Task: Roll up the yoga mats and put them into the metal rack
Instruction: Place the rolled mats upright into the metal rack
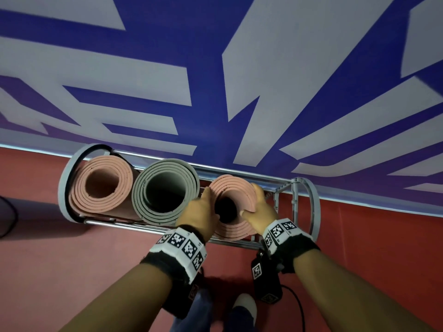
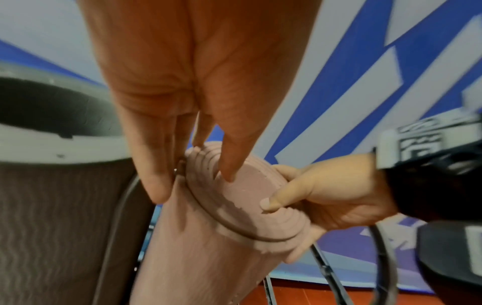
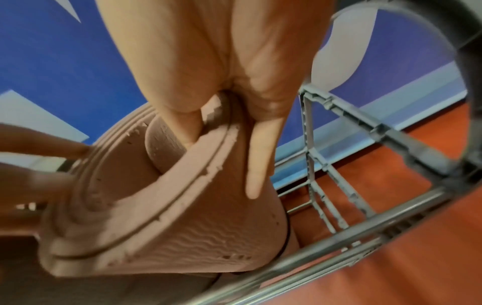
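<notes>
A metal rack [image 1: 308, 200] stands on the red floor against the wall. In it stand a rolled pink mat [image 1: 79, 195] at the left and a rolled grey-green mat [image 1: 141, 195] in the middle. To the right of those, both hands hold a second rolled pink mat [image 1: 231, 185] upright by its top end. My left hand [image 1: 203, 209] pinches the roll's left wall, thumb on the end [image 2: 229, 175], fingers outside. My right hand [image 1: 257, 207] pinches the right wall [image 3: 169, 216], thumb inside the core. The roll's lower part is hidden in the rack.
A blue and white patterned wall [image 1: 215, 80] rises right behind the rack. The rack's right end frame [image 3: 365, 128] is open beside the held mat. A black cable [image 1: 9, 216] lies on the floor at far left. My shoe [image 1: 244, 303] is below the hands.
</notes>
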The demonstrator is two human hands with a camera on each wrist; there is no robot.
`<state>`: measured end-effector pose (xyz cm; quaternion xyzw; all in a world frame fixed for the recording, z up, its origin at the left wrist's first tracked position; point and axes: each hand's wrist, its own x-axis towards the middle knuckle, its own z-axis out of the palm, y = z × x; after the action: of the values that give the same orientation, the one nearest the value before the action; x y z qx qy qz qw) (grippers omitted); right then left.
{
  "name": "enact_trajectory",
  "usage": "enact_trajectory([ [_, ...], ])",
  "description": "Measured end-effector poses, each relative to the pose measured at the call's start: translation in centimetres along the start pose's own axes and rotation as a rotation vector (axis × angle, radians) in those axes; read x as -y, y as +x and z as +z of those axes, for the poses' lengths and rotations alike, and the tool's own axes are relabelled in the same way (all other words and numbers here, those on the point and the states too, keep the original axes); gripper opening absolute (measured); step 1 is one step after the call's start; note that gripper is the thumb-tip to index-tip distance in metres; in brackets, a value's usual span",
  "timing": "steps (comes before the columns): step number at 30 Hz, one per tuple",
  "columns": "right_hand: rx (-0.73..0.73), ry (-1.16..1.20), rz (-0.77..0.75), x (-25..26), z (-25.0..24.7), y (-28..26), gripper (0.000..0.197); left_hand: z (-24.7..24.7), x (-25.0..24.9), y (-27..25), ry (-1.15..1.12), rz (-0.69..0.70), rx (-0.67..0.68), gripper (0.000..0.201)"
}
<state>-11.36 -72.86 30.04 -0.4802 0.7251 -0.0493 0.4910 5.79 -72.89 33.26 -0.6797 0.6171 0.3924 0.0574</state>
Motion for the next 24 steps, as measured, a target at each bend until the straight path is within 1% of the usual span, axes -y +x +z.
enact_trajectory([
  [2, -0.008, 0.012, 0.011, -0.2, -0.4, -0.3, 0.088, -0.4, 0.5, -1.2, 0.038, 0.079, -0.075, 0.047],
  [3, -0.014, 0.019, 0.019, -0.3, -0.5, -0.5, 0.092, -0.9, 0.8, -1.8, 0.110, 0.096, -0.114, 0.044],
  [5, -0.050, 0.033, 0.027, -0.1, -0.7, -0.9, 0.096, -2.1, 1.6, -2.4, 0.260, 0.082, -0.164, 0.047],
  [8, -0.103, -0.021, 0.020, 0.9, -1.0, -1.3, 0.097, -4.1, 3.2, -2.3, 0.308, 0.002, -0.161, 0.061],
  [9, -0.104, -0.054, 0.016, 1.3, -1.0, -1.4, 0.095, -4.5, 3.9, -2.1, 0.308, -0.014, -0.140, 0.066],
  [11, -0.114, -0.094, 0.006, 2.1, -0.7, -1.6, 0.090, -5.0, 5.3, -1.6, 0.348, -0.008, -0.050, 0.073],
  [13, -0.190, -0.128, -0.022, 2.5, -0.1, -1.6, 0.082, -5.0, 6.5, -1.3, 0.446, 0.012, 0.059, 0.076],
  [15, -0.300, -0.221, -0.082, 2.8, 0.5, -1.8, 0.067, -4.5, 7.3, -1.0, 0.570, 0.016, 0.132, 0.075],
  [16, -0.331, -0.316, -0.120, 3.1, 0.8, -2.1, 0.056, -4.2, 7.5, -0.8, 0.620, 0.019, 0.154, 0.073],
  [17, -0.327, -0.419, -0.159, 3.5, 1.1, -2.5, 0.046, -3.9, 7.6, -0.5, 0.650, 0.027, 0.166, 0.069],
  [18, -0.278, -0.507, -0.189, 3.9, 1.4, -2.8, 0.041, -3.6, 7.6, -0.3, 0.661, 0.036, 0.170, 0.064],
  [19, -0.201, -0.566, -0.204, 4.3, 1.9, -3.2, 0.043, -3.3, 7.6, 0.0, 0.663, 0.045, 0.166, 0.059],
  [21, -0.042, -0.618, -0.167, 4.9, 2.9, -3.4, 0.060, -2.8, 7.4, 0.5, 0.672, 0.060, 0.143, 0.050],
  [22, 0.011, -0.626, -0.131, 4.9, 3.3, -3.3, 0.068, -2.6, 7.3, 0.7, 0.676, 0.064, 0.136, 0.047],
  [23, 0.045, -0.639, -0.103, 4.8, 3.6, -3.0, 0.072, -2.4, 7.3, 0.9, 0.678, 0.070, 0.131, 0.045],
  [24, 0.063, -0.661, -0.088, 4.9, 3.7, -2.9, 0.071, -2.3, 7.2, 1.2, 0.684, 0.081, 0.126, 0.043],
])
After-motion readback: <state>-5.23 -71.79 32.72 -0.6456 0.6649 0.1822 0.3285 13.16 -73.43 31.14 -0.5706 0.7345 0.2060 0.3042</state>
